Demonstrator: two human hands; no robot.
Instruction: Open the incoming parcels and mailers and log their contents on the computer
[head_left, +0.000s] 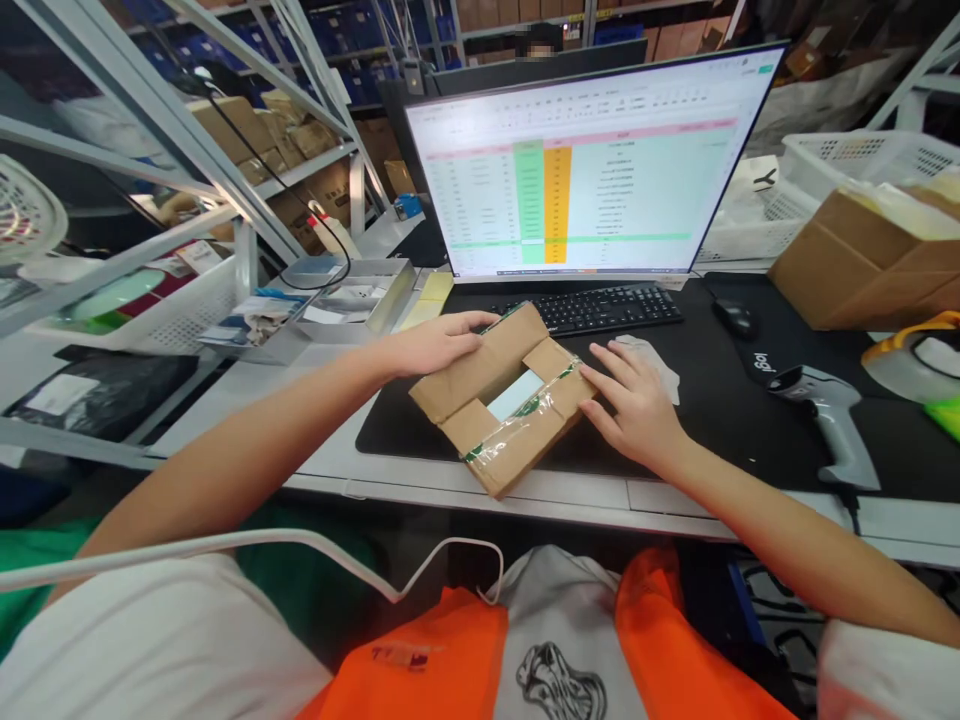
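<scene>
A small brown cardboard box (499, 395) lies tilted at the front edge of the black desk mat. Its top flaps are parted, and a pale white-blue item (515, 394) shows in the gap. Clear tape with green marks runs along the near flap. My left hand (439, 343) grips the box by its far left flap, fingers closed at the edge. At the right end of the box, my right hand (634, 405) is open, its spread fingers touching the cardboard. A crumpled translucent sheet (654, 362) lies partly under that hand.
Behind the box stand a keyboard (607, 310) and a monitor (585, 180) showing a spreadsheet. To the right are a mouse (735, 318), a barcode scanner (829, 420), a tape roll (911, 365) and a larger carton (862, 260). A grey tray (375, 290) sits on the left.
</scene>
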